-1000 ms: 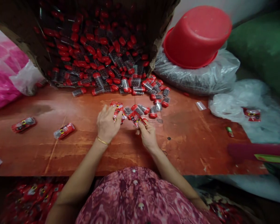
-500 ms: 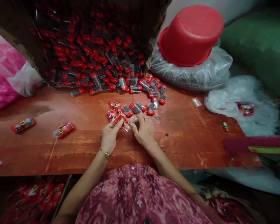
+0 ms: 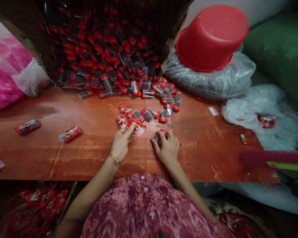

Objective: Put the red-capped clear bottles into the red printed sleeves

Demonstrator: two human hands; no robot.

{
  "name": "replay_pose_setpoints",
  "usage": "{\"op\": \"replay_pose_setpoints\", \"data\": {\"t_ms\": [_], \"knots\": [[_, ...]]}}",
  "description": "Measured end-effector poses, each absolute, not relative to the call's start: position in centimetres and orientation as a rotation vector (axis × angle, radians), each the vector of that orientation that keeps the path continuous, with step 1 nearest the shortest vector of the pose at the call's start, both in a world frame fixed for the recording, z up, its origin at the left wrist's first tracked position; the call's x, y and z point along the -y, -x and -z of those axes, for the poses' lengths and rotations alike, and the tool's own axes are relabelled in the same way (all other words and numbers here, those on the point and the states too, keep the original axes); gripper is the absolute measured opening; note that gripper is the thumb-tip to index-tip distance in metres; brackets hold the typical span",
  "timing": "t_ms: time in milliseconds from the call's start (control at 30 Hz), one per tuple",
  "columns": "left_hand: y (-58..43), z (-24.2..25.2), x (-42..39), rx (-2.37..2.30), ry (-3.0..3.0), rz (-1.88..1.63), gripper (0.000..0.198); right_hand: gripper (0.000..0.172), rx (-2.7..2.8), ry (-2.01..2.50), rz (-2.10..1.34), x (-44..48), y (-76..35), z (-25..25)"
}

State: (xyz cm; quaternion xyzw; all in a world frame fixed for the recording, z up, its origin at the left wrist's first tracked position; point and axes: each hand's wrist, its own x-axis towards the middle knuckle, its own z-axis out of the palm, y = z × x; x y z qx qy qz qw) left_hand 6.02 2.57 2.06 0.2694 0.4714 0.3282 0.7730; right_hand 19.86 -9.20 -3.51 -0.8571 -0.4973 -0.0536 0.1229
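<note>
Head view: before the brown cardboard box [image 3: 20,31], left hand [image 3: 120,144] pinches a red printed plastic sleeve [image 3: 139,127], right hand [image 3: 168,149] grips a red-capped clear plastic bottle [image 3: 155,138]; two sleeved bottles [image 3: 70,134] lie front-left, many inside remain bare.

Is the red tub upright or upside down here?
Upside down: the tub has its closed base on top, and its wider rim faces down onto the clear plastic bag.

Wears a maroon-and-pink patterned top [image 3: 129,215], lower middle of the frame, with pale buttons [image 3: 145,189] down the front. Has a thin gold-coloured bangle [image 3: 115,159] around the left wrist [image 3: 117,155].
</note>
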Motion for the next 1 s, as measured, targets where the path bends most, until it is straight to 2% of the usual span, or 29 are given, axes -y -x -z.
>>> {"op": "replay_pose_setpoints", "data": {"t_ms": [100, 200, 333, 400, 567, 733, 800, 900, 1000], "knots": [[-6.1, -2.3, -2.4, -1.015, -0.586, -0.693, 0.034, 0.037, 1.599, 2.369, 0.124, 9.1, -20.3, 3.2], [-6.1, -2.5, -2.3, -1.007, -0.594, -0.698, 0.034, 0.039, 1.724, 2.292, 0.118, 9.4, -20.6, 3.2], [-6.3, -2.9, -2.2, -0.999, -0.561, -0.746, 0.040, 0.063, 1.527, 2.391, 0.215, 9.7, -20.1, 3.5], [-6.4, -3.1, -2.1, -1.003, -0.553, -0.751, 0.042, 0.068, 1.393, 2.455, 0.236, 9.5, -19.8, 3.5], [-6.6, -3.0, -2.0, -1.019, -0.579, -0.746, 0.040, 0.051, 1.320, 2.609, 0.159, 8.4, -19.6, 2.6], [-6.5, -2.7, -1.7, -1.002, -0.572, -0.736, 0.040, 0.056, 1.325, 2.627, 0.295, 7.2, -20.0, 2.2], [-6.5, -2.8, -1.6, -0.993, -0.538, -0.709, 0.039, 0.052, 1.312, 2.630, 0.324, 6.7, -20.3, 2.3], [-6.5, -3.0, -1.6, -0.971, -0.476, -0.680, 0.037, 0.039, 1.332, 2.594, 0.206, 6.6, -21.0, 2.4], [-6.4, -3.1, -1.7, -0.959, -0.440, -0.681, 0.035, 0.037, 1.232, 2.414, -0.058, 7.6, -21.8, 1.8]]}}
